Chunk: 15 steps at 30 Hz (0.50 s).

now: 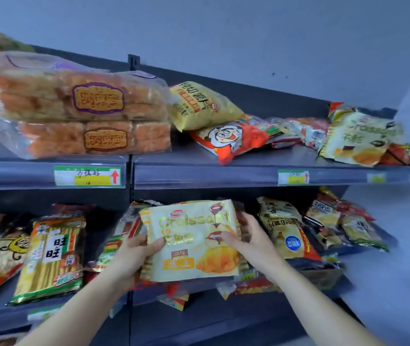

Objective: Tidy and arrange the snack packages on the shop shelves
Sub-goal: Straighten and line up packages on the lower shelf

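A pale yellow Croissant package (191, 239) is held upright in front of the lower shelf (199, 310). My left hand (134, 253) grips its left edge, thumb on the front. Its right edge is gripped by my right hand (251, 239), thumb across the front. A second Croissant package (358, 138) lies tilted at the right end of the upper shelf (224, 171). Beside it lie a yellow chip bag (201, 106) and a red-and-white cartoon snack bag (234, 138).
Two stacked clear bags of orange cakes (81, 113) fill the upper shelf's left. On the lower shelf lie a striped rice cracker pack (51, 253) at left and yellow snack bags (284, 228) at right. A grey wall (398, 245) bounds the shelves on the right.
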Tool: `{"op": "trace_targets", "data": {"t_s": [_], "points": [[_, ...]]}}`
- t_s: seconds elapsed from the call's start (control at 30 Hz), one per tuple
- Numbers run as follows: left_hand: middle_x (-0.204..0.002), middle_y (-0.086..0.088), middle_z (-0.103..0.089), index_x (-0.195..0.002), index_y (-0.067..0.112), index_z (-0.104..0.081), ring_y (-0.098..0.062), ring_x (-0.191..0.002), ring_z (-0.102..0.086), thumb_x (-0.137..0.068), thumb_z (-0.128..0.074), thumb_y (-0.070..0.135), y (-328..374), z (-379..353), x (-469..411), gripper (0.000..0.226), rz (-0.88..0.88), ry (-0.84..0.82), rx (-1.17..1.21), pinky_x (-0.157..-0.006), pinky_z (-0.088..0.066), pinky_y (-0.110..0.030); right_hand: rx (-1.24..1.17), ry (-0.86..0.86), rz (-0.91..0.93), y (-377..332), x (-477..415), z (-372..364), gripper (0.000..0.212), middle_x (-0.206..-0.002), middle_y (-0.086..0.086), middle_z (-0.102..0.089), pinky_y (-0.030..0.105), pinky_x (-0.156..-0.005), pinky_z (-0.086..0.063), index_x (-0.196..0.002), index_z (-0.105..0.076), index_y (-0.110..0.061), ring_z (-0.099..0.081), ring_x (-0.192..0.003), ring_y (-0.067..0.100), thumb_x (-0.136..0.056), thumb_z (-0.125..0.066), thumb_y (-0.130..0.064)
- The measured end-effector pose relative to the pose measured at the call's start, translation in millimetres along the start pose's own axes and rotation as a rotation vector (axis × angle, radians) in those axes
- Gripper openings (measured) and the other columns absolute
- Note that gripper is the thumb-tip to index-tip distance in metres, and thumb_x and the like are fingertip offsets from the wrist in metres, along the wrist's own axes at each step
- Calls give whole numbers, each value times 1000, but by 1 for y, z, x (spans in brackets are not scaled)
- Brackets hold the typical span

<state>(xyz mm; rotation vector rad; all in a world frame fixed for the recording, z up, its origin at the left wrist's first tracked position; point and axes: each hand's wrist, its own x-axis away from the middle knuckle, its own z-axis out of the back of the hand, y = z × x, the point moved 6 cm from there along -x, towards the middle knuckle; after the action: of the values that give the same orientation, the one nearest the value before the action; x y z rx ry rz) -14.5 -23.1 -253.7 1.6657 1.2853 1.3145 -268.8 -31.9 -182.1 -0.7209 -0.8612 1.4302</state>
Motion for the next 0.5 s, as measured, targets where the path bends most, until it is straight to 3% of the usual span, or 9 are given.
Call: {"op": "trace_targets", "data": {"t_s": [0.13,0.27,0.33,0.4,0.5], "points": [[-101,-16,-73,-117,1,-58,-34,-89,-71,-84,-68,11,-14,-79,0,36,1,-52,30,-79,-56,-44,-81,-34,-17,26,26,66,66,-118,-20,-57,16,-76,-49,-124,-38,-44,-56,-104,-2,-72,-78,-44],[-101,-16,-73,-111,4,-62,-33,-90,-71,-86,-64,13,-20,-164,14,27,-11,-151,21,-79,-56,-44,-58,41,2,55,46,141,102,-127,-15,-58,37,-94,-51,-141,-30,-40,-58,-113,7,-56,-83,-56],[-103,-17,-73,-111,4,-63,-34,-92,-71,-81,-66,14,-22,-203,20,32,-22,-206,34,-81,-55,-47,-50,108,31,64,55,178,89,-124,-13,-60,44,-94,-51,-135,-37,-42,-59,-113,10,-60,-83,-53],[-106,-16,-72,-113,5,-64,-34,-97,-70,-76,-68,19,-21,-239,25,40,-50,-258,2,-85,-54,-48,-94,173,83,69,63,212,62,-117,-12,-64,46,-91,-53,-121,-44,-48,-62,-108,10,-72,-81,-35],[-106,-12,-73,-111,7,-66,-30,-97,-70,-82,-65,24,-9,-284,29,33,-153,-266,-70,-89,-53,-46,-144,247,154,72,69,257,54,-110,-15,-65,43,-90,-54,-108,-45,-54,-63,-103,8,-79,-78,-22]]}}
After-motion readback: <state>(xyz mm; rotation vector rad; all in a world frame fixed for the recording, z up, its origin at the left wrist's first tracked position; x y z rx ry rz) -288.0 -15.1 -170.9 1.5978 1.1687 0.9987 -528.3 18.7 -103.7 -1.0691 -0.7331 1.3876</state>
